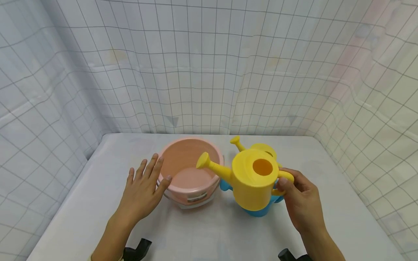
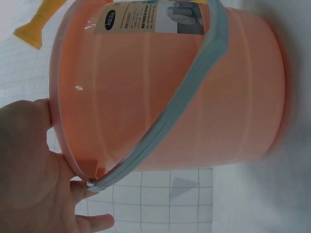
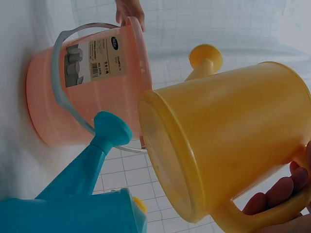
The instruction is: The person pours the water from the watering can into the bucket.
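Observation:
My right hand (image 1: 302, 204) grips the handle of a yellow watering can (image 1: 249, 188), held above the table with its spout pointing left. Beneath it, mostly hidden, is a blue watering can (image 1: 258, 213); its spout shows in the right wrist view. Behind the held can appears another yellow watering can (image 1: 262, 146), partly covered. To the left, a pink bucket (image 1: 191, 190) stands upright, with a grey handle (image 2: 175, 109) hanging down its side. My left hand (image 1: 140, 195) touches the bucket's left rim, fingers spread and straight.
A white table surface (image 1: 222, 235) lies under everything. White curtains with a grid pattern (image 1: 209, 72) enclose its back and sides. A printed label (image 3: 95, 60) is stuck on the bucket's side. Black wrist mounts (image 1: 138, 250) show at the bottom edge.

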Available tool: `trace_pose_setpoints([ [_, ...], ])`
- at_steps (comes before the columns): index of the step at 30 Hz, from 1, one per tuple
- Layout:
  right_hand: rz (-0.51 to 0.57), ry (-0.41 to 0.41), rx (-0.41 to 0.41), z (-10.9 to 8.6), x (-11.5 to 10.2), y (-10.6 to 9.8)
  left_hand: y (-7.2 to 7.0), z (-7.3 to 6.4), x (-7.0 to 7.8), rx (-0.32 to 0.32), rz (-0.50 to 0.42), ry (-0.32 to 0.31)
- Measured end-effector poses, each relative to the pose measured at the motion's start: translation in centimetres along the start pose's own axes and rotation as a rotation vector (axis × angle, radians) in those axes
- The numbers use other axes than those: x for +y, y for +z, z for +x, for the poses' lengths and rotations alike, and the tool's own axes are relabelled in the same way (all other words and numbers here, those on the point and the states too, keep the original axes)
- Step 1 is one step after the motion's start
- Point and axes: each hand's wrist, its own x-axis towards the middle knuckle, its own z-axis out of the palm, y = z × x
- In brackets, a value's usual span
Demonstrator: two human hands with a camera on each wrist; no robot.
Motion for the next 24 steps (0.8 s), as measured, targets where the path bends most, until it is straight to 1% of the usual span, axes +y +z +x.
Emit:
trace_pose_setpoints([
  [4, 0.043, -0.031, -0.031, -0.7, 0.7, -0.3, 0.0, 0.0, 0.0, 0.003, -0.002, 0.002],
  [8, 0.1, -0.106, -0.109, -1.3, 1.5, -0.7, 0.0, 0.0, 0.0, 0.007, -0.005, 0.005],
  [11, 0.14, -0.137, -0.163, -1.7, 1.9, -1.0, 0.1, 0.0, -0.1, 0.007, -0.006, 0.006],
  [15, 0.153, -0.121, -0.192, -2.3, 2.7, -1.2, 0.0, 0.0, -0.1, 0.006, -0.006, 0.006],
  [20, 0.198, -0.129, -0.242, -3.2, 3.7, -1.5, 0.1, 0.0, -0.1, 0.009, -0.002, 0.006],
  [22, 0.178, -0.096, -0.227, -3.6, 4.1, -1.5, 0.1, 0.1, -0.1, 0.01, -0.001, 0.006],
  [24, 0.136, -0.041, -0.194, -4.0, 4.4, -1.6, 0.1, 0.1, -0.1, 0.012, 0.0, 0.005],
])
